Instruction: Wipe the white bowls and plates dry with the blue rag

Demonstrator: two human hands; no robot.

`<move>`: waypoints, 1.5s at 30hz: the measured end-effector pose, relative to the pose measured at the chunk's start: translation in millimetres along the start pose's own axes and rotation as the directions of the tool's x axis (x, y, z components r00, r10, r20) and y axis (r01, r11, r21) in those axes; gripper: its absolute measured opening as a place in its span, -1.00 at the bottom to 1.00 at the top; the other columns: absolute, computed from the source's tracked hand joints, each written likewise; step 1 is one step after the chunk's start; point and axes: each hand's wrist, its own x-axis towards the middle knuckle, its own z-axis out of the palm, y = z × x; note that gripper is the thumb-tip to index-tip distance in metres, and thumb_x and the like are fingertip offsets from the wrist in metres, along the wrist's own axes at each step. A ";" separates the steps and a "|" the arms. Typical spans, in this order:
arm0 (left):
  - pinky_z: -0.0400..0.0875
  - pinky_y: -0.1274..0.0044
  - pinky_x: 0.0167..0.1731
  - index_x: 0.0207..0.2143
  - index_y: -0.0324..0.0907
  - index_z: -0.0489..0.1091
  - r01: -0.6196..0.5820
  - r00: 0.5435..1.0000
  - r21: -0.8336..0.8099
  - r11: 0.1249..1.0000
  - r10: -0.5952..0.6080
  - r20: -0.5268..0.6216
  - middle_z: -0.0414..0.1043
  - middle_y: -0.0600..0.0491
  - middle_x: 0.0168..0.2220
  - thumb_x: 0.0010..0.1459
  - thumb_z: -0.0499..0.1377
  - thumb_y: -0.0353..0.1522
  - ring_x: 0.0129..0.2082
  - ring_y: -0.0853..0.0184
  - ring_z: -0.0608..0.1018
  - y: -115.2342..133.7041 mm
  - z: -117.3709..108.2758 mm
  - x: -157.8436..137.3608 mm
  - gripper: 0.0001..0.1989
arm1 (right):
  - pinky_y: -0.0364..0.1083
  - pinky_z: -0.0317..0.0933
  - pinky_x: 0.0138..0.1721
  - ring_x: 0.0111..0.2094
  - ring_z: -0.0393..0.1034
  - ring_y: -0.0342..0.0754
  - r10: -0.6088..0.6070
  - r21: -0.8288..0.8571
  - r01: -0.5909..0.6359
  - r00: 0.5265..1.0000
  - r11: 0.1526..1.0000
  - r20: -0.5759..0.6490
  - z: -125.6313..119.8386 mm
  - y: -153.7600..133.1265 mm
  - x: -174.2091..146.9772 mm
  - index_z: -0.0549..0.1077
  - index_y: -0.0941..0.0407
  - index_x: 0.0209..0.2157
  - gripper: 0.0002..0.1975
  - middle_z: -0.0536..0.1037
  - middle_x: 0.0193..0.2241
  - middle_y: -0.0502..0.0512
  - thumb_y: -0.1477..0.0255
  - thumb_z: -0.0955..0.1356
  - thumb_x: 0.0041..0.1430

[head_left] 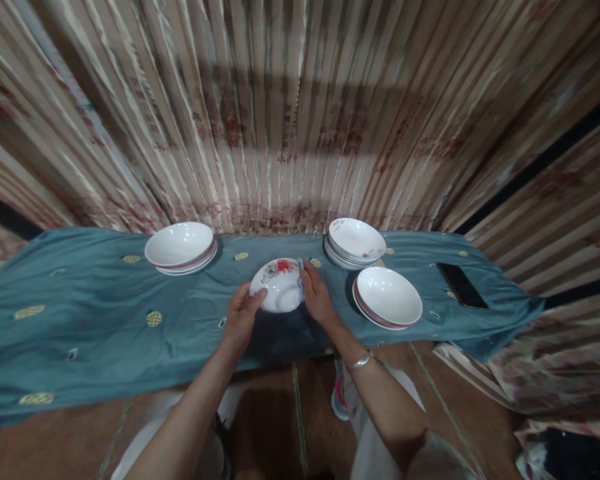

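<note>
A white bowl (pixel 279 303) with a red flower and grey leaves is held up over the near middle of the table, tilted so that its outer side and round foot face me. My left hand (pixel 243 313) is closed on its left rim, thumb on the near side. On the opposite edge, my right hand (pixel 317 291) is closed with its fingers against the bowl. A small pale blue-grey thing (pixel 301 265) shows at the right fingertips; its kind is unclear. Nearest to the right hand are a stack of white bowls (pixel 387 295) and a flowered stack of dishes (pixel 357 240) behind it.
Another stack of white bowls (pixel 180 245) stands at the back left of the table. A black phone (pixel 461 285) lies at the right. The blue-green tablecloth (pixel 105 333) has yellow motifs and some creases. Striped curtains (pixel 280 100) hang close behind the table.
</note>
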 end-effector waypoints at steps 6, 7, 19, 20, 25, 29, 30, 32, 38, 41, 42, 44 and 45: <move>0.33 0.49 -0.23 -0.37 -0.21 0.50 0.052 0.995 0.092 0.994 -0.060 0.085 0.54 0.06 -0.39 -0.24 0.40 -0.17 -0.36 0.32 0.50 -7.3 0.5 -2.7 -0.61 | 0.16 0.12 0.21 0.16 0.25 0.08 -0.235 -0.180 0.242 0.970 0.953 0.060 -24.3 -6.3 11.9 0.30 0.14 0.16 -0.48 0.41 0.09 0.28 0.19 0.04 0.36; 0.34 0.48 -0.22 -0.37 -0.22 0.50 0.057 0.993 0.100 0.993 -0.067 0.096 0.54 0.06 -0.40 -0.24 0.40 -0.17 -0.36 0.32 0.51 -9.9 1.0 -3.3 -0.62 | 0.17 0.12 0.21 0.16 0.25 0.08 -0.252 -0.195 0.261 0.965 0.945 0.069 -26.7 -6.7 13.1 0.30 0.13 0.16 -0.49 0.41 0.09 0.27 0.20 0.04 0.36; 0.38 0.46 -0.14 -0.13 -0.16 0.47 -0.042 0.999 0.067 0.997 0.039 0.036 0.54 0.01 -0.16 -0.18 0.38 -0.22 -0.22 0.29 0.53 -2.6 12.1 -1.6 -0.49 | 0.19 0.07 0.22 0.26 0.08 0.09 -0.315 -0.357 0.372 0.926 0.857 0.209 -22.8 -24.4 8.1 0.17 0.18 0.24 -0.52 0.25 0.21 0.32 0.34 0.07 0.37; 0.39 0.48 -0.17 -0.14 -0.17 0.47 -0.054 0.998 0.082 0.995 0.052 0.021 0.54 0.02 -0.17 -0.19 0.38 -0.22 -0.24 0.30 0.53 0.6 11.0 -0.3 -0.51 | 0.19 0.07 0.23 0.27 0.05 0.09 -0.320 -0.376 0.385 0.920 0.843 0.226 -20.6 -27.8 6.4 0.16 0.17 0.25 -0.51 0.22 0.23 0.32 0.34 0.07 0.37; 0.35 0.56 -0.38 -0.25 -0.22 0.51 -0.062 0.997 0.170 0.983 0.053 0.057 0.53 0.08 -0.39 -0.16 0.35 -0.20 -0.45 0.39 0.46 8.3 6.1 4.2 -0.60 | 0.17 0.01 0.24 0.32 -0.08 0.09 -0.341 -0.475 0.445 0.894 0.760 0.291 -11.0 -43.3 -0.6 0.17 0.20 0.25 -0.51 0.11 0.28 0.33 0.34 0.10 0.36; 0.29 0.59 -0.47 -0.33 -0.22 0.51 -0.054 0.995 0.187 0.981 0.036 0.098 0.45 0.13 -0.50 -0.12 0.32 -0.20 -0.53 0.44 0.39 7.9 3.1 3.3 -0.68 | 0.18 -0.01 0.24 0.34 -0.15 0.13 -0.359 -0.520 0.477 0.878 0.709 0.317 -6.9 -50.9 -5.9 0.19 0.25 0.23 -0.51 0.09 0.28 0.37 0.35 0.14 0.35; 0.28 0.59 -0.47 -0.34 -0.22 0.50 -0.056 0.993 0.178 0.982 0.037 0.109 0.44 0.14 -0.51 -0.11 0.32 -0.20 -0.53 0.45 0.38 7.4 2.3 2.9 -0.69 | 0.18 -0.01 0.24 0.34 -0.17 0.14 -0.367 -0.523 0.490 0.871 0.698 0.326 -5.9 -52.6 -7.9 0.20 0.24 0.23 -0.52 0.09 0.28 0.37 0.36 0.15 0.34; 0.26 0.60 -0.48 -0.36 -0.22 0.49 -0.066 0.991 0.157 0.985 0.046 0.126 0.41 0.16 -0.52 -0.10 0.31 -0.21 -0.54 0.46 0.36 6.6 0.5 2.3 -0.71 | 0.20 -0.03 0.24 0.35 -0.21 0.16 -0.388 -0.520 0.524 0.851 0.675 0.354 -3.6 -55.7 -12.6 0.20 0.19 0.23 -0.52 0.09 0.29 0.33 0.36 0.18 0.33; 0.24 0.60 -0.49 -0.43 -0.22 0.47 -0.035 0.992 0.097 0.995 0.023 0.122 0.38 0.18 -0.56 -0.17 0.34 -0.23 -0.56 0.47 0.34 7.3 0.1 0.2 -0.72 | 0.23 -0.06 0.24 0.35 -0.21 0.14 -0.399 -0.476 0.538 0.840 0.695 0.367 0.6 -56.9 -20.6 0.20 0.07 0.24 -0.54 0.13 0.29 0.22 0.37 0.18 0.33; 0.24 0.60 -0.51 -0.44 -0.23 0.48 0.014 0.993 0.066 0.998 -0.022 0.115 0.40 0.16 -0.57 -0.19 0.36 -0.21 -0.58 0.47 0.34 10.1 3.4 -1.6 -0.70 | 0.22 -0.06 0.26 0.35 -0.19 0.11 -0.376 -0.429 0.484 0.872 0.763 0.314 0.4 -52.4 -18.3 0.18 0.08 0.25 -0.53 0.12 0.29 0.22 0.34 0.14 0.34; 0.24 0.60 -0.52 -0.44 -0.23 0.48 0.032 0.993 0.058 0.998 -0.039 0.109 0.40 0.16 -0.57 -0.20 0.36 -0.21 -0.59 0.47 0.35 10.8 4.4 -2.0 -0.69 | 0.22 -0.06 0.26 0.35 -0.18 0.11 -0.368 -0.409 0.466 0.881 0.785 0.298 0.4 -50.6 -17.3 0.18 0.09 0.25 -0.53 0.11 0.29 0.23 0.34 0.13 0.35; 0.24 0.59 -0.52 -0.44 -0.23 0.48 0.058 0.994 0.039 0.998 -0.062 0.091 0.41 0.15 -0.58 -0.23 0.38 -0.20 -0.60 0.46 0.35 11.4 5.3 -2.2 -0.67 | 0.22 -0.07 0.27 0.34 -0.17 0.09 -0.349 -0.370 0.429 0.899 0.824 0.265 0.5 -46.9 -15.5 0.16 0.09 0.26 -0.52 0.09 0.30 0.22 0.34 0.11 0.35; 0.24 0.59 -0.52 -0.44 -0.23 0.48 0.061 0.995 0.028 0.998 -0.063 0.083 0.42 0.15 -0.57 -0.24 0.39 -0.20 -0.59 0.46 0.36 11.1 5.2 -2.0 -0.66 | 0.21 -0.08 0.28 0.34 -0.15 0.08 -0.338 -0.349 0.408 0.908 0.844 0.246 0.7 -44.9 -14.7 0.15 0.10 0.26 -0.52 0.09 0.30 0.22 0.34 0.10 0.36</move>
